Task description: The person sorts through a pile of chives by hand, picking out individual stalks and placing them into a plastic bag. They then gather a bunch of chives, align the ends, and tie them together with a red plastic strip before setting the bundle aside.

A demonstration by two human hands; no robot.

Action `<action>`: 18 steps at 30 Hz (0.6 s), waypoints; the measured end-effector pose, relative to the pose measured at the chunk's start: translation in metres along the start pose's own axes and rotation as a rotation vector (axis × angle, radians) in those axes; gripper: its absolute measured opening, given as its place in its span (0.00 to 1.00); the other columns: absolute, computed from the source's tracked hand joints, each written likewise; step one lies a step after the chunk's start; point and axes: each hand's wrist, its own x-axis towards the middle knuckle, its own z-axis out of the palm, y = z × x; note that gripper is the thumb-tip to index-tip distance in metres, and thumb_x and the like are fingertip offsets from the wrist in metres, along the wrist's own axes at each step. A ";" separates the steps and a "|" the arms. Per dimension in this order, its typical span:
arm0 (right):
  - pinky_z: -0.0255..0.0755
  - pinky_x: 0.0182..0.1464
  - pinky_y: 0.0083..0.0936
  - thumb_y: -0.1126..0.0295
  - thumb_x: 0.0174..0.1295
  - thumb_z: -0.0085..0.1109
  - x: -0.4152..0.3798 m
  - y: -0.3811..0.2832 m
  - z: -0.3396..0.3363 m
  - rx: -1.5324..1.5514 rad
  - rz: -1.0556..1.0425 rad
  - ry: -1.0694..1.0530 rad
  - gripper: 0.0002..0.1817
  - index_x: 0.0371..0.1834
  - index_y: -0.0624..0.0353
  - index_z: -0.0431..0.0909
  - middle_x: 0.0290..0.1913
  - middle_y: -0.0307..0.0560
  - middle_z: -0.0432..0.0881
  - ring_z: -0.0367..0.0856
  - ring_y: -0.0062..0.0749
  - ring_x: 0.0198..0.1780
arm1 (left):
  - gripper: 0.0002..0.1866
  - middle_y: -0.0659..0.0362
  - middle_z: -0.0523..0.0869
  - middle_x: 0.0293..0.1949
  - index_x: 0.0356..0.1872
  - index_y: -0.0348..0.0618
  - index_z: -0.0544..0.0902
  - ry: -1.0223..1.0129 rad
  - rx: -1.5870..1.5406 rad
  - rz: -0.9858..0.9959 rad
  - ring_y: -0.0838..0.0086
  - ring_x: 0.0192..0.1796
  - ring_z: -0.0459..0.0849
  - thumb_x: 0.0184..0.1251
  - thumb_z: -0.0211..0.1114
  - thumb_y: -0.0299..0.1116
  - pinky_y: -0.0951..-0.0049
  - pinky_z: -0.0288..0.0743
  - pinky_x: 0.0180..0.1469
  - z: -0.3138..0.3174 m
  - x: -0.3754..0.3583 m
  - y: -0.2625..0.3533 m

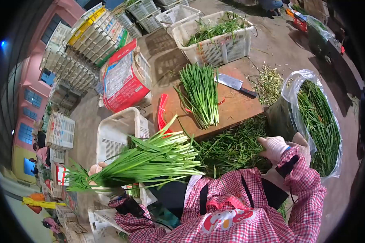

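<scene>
My left hand (96,172) is wrapped round the leafy end of a loose bunch of green stalks (150,158), whose pale ends point right. My right hand (275,146), in a light glove, is above the heap of cut greens (231,148); its fingertips are bent and I cannot make out anything in them. On the wooden board (239,107) lies a second bunch (200,95), with a red tie under it. A knife (235,84) with a dark handle rests right of that bunch. Red strips (162,113) hang at the board's left edge.
A clear bag of greens (318,121) stands at my right. Beyond the board is a white crate of greens (217,46). An open white basket (113,131) and a red-and-white sack (125,79) are at the left, near stacked crates (93,34). Trimmings (269,83) litter the floor.
</scene>
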 end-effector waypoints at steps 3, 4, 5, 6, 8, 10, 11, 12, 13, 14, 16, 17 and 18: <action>0.78 0.44 0.37 0.47 0.53 0.67 -0.016 -0.067 -0.041 0.614 -0.164 0.063 0.37 0.64 0.54 0.70 0.38 0.56 0.85 0.85 0.49 0.41 | 0.13 0.67 0.66 0.24 0.22 0.48 0.68 -0.020 0.754 0.310 0.78 0.30 0.69 0.60 0.59 0.19 0.72 0.77 0.45 0.004 0.004 -0.002; 0.78 0.46 0.34 0.45 0.53 0.67 -0.016 -0.086 -0.039 0.806 -0.259 0.084 0.37 0.63 0.54 0.71 0.39 0.57 0.85 0.86 0.47 0.42 | 0.12 0.66 0.66 0.23 0.21 0.48 0.67 -0.044 0.837 0.424 0.77 0.28 0.69 0.60 0.58 0.20 0.71 0.73 0.39 0.016 0.001 0.001; 0.77 0.47 0.34 0.46 0.54 0.67 -0.019 -0.106 -0.050 0.904 -0.285 0.043 0.37 0.63 0.55 0.72 0.38 0.58 0.85 0.85 0.48 0.42 | 0.12 0.64 0.66 0.21 0.20 0.47 0.67 -0.058 0.918 0.542 0.75 0.27 0.69 0.59 0.58 0.20 0.70 0.69 0.33 0.029 -0.002 0.004; 0.76 0.50 0.34 0.46 0.53 0.68 -0.016 -0.121 -0.055 1.013 -0.284 -0.061 0.38 0.63 0.56 0.71 0.40 0.60 0.84 0.85 0.47 0.45 | 0.12 0.64 0.66 0.21 0.20 0.47 0.67 -0.062 0.915 0.544 0.75 0.27 0.69 0.59 0.58 0.20 0.70 0.69 0.33 0.037 -0.003 0.011; 0.75 0.53 0.32 0.45 0.52 0.69 -0.001 -0.142 -0.049 1.096 -0.297 -0.077 0.41 0.64 0.61 0.70 0.46 0.62 0.83 0.84 0.43 0.49 | 0.12 0.62 0.66 0.20 0.19 0.45 0.67 -0.141 1.259 0.844 0.72 0.24 0.68 0.59 0.57 0.21 0.68 0.62 0.30 0.050 -0.004 0.020; 0.74 0.54 0.31 0.46 0.52 0.69 0.020 -0.162 -0.031 1.155 -0.382 0.024 0.42 0.64 0.65 0.70 0.48 0.61 0.83 0.83 0.43 0.50 | 0.11 0.62 0.68 0.22 0.21 0.46 0.67 0.054 0.577 0.282 0.73 0.26 0.68 0.60 0.57 0.21 0.70 0.65 0.32 0.039 -0.012 0.006; 0.74 0.56 0.31 0.51 0.52 0.71 0.027 -0.169 -0.029 1.133 -0.362 -0.011 0.40 0.64 0.65 0.69 0.51 0.62 0.81 0.81 0.39 0.53 | 0.09 0.62 0.70 0.25 0.25 0.45 0.69 0.090 0.158 0.092 0.73 0.28 0.69 0.62 0.57 0.22 0.70 0.66 0.33 0.029 -0.013 0.003; 0.73 0.58 0.30 0.57 0.53 0.72 0.033 -0.178 -0.031 1.115 -0.341 -0.046 0.39 0.65 0.65 0.68 0.55 0.63 0.79 0.79 0.34 0.56 | 0.04 0.62 0.73 0.30 0.32 0.44 0.71 -0.183 -0.198 0.023 0.74 0.32 0.72 0.65 0.56 0.24 0.69 0.69 0.37 0.033 -0.011 0.007; 0.75 0.53 0.28 0.58 0.53 0.73 0.039 -0.195 -0.035 1.289 -0.327 -0.013 0.37 0.63 0.64 0.70 0.50 0.56 0.83 0.82 0.31 0.50 | 0.03 0.61 0.77 0.36 0.39 0.43 0.73 -0.424 -0.519 -0.137 0.74 0.36 0.75 0.68 0.55 0.26 0.69 0.72 0.41 0.046 -0.009 0.017; 0.76 0.46 0.27 0.61 0.55 0.72 0.031 -0.197 -0.041 1.533 -0.234 -0.173 0.27 0.54 0.64 0.76 0.41 0.47 0.85 0.82 0.26 0.40 | 0.03 0.61 0.77 0.36 0.39 0.43 0.73 -0.434 -0.524 -0.139 0.74 0.36 0.75 0.68 0.55 0.26 0.69 0.72 0.41 0.065 -0.015 0.026; 0.77 0.36 0.27 0.63 0.60 0.66 0.061 -0.218 -0.001 1.298 -0.397 0.207 0.19 0.47 0.66 0.76 0.35 0.47 0.84 0.82 0.26 0.32 | 0.16 0.66 0.65 0.26 0.24 0.47 0.63 0.228 -0.214 -0.350 0.81 0.28 0.65 0.73 0.50 0.40 0.76 0.71 0.46 0.123 -0.040 0.053; 0.73 0.28 0.22 0.63 0.62 0.64 0.058 -0.224 0.004 1.586 -0.408 0.141 0.14 0.40 0.63 0.76 0.27 0.41 0.79 0.77 0.21 0.25 | 0.16 0.66 0.65 0.26 0.24 0.47 0.63 0.220 -0.216 -0.351 0.81 0.28 0.65 0.73 0.50 0.40 0.76 0.71 0.46 0.125 -0.038 0.051; 0.68 0.24 0.19 0.62 0.65 0.60 0.048 -0.220 -0.010 1.737 -0.348 -0.020 0.13 0.35 0.61 0.75 0.22 0.38 0.75 0.73 0.20 0.22 | 0.15 0.65 0.67 0.27 0.25 0.47 0.65 0.222 -0.238 -0.303 0.79 0.30 0.68 0.71 0.52 0.39 0.76 0.71 0.46 0.121 -0.033 0.045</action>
